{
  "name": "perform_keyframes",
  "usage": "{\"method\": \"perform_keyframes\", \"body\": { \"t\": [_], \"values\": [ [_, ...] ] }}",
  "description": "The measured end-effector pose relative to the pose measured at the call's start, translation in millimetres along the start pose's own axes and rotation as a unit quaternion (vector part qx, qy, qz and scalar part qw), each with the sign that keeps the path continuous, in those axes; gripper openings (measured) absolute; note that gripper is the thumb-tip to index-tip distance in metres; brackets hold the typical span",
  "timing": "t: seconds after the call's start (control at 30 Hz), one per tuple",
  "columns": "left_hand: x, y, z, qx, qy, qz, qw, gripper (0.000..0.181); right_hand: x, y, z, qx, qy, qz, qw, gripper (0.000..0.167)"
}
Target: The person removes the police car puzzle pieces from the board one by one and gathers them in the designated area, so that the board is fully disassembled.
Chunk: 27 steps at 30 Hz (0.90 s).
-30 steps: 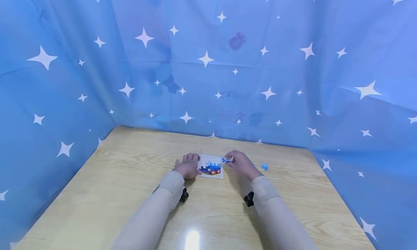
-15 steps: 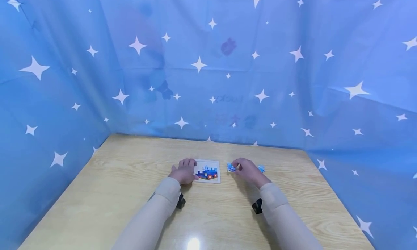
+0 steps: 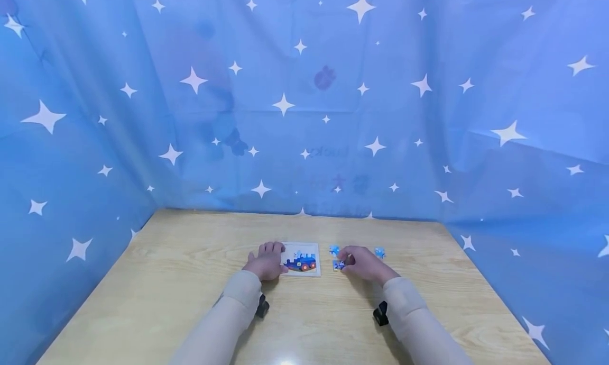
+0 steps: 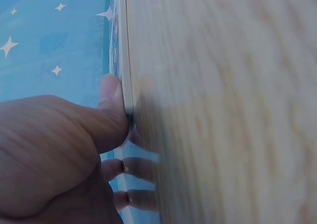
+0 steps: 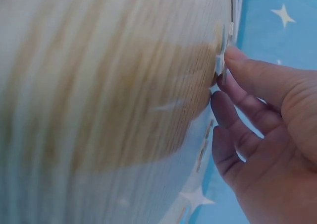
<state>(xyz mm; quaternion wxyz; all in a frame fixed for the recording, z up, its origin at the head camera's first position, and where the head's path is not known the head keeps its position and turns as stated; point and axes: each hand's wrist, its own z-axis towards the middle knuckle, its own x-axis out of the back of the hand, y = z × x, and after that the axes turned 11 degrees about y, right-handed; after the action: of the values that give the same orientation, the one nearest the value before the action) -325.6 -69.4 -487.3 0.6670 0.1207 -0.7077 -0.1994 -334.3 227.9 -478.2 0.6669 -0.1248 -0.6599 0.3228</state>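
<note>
A framed jigsaw puzzle, with a blue train picture, lies flat on the table. My left hand holds its left side. In the left wrist view the thumb presses on the frame's edge, with fingertips further along it. To the right of the frame, my right hand pinches a blue puzzle piece between thumb and fingers, low over the tabletop. In the right wrist view that piece shows edge-on. Just beyond it lies a light blue piece, apart from the frame.
Another light blue piece lies right of the right hand. The wooden table meets a blue star-patterned curtain at its back and sides. Each wrist wears a small black camera.
My right hand has moved from the frame's far right corner to the right and nearer. One piece now lies loose beside the frame while the fingers pinch another. The left hand stays on the frame.
</note>
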Motion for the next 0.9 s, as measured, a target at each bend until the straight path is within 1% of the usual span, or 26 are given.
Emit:
{"method": "perform_keyframes", "body": {
  "t": [0.07,0.17,0.23,0.33,0.4,0.47,0.57,0.77,0.9],
  "values": [
    [2.1,1.3,-0.7,-0.001,0.002,0.0,1.0,0.053,1.1,-0.8,0.7,0.012,0.004,0.002,0.9999,0.025],
    [0.0,0.8,-0.9,0.0,0.015,0.0,0.9999,0.053,0.9,-1.0,1.2,0.029,0.005,0.009,0.9995,0.024],
    [-1.6,0.1,-1.6,0.002,0.015,0.004,0.9999,0.053,-0.8,-0.3,0.5,0.034,0.004,0.008,0.9994,0.024],
    [-0.4,1.1,-3.2,-0.002,0.016,0.0,0.9999,0.052,-2.7,1.7,-1.2,0.032,0.005,0.002,0.9995,0.025],
    [3.2,3.5,-3.2,-0.007,0.014,-0.002,0.9999,0.051,-1.7,2.6,-1.5,0.029,0.013,-0.001,0.9995,0.027],
    [4.9,3.3,-4.7,-0.012,0.017,-0.002,0.9998,0.05,-2.8,3.0,-2.9,0.03,0.018,0.0,0.9994,0.028],
    [6.2,2.5,-3.7,-0.017,0.017,0.002,0.9997,0.049,-2.0,1.9,-2.7,0.036,0.027,0.004,0.999,0.027],
    [0.5,-1.7,0.2,-0.018,0.021,0.001,0.9996,0.048,-2.8,-1.8,-1.9,0.059,0.017,0.003,0.9981,0.022],
    [-3.0,-2.2,-1.3,-0.017,0.022,-0.004,0.9996,0.048,-5.1,-0.4,-4.4,0.062,0.015,0.002,0.998,0.021]
  ]
}}
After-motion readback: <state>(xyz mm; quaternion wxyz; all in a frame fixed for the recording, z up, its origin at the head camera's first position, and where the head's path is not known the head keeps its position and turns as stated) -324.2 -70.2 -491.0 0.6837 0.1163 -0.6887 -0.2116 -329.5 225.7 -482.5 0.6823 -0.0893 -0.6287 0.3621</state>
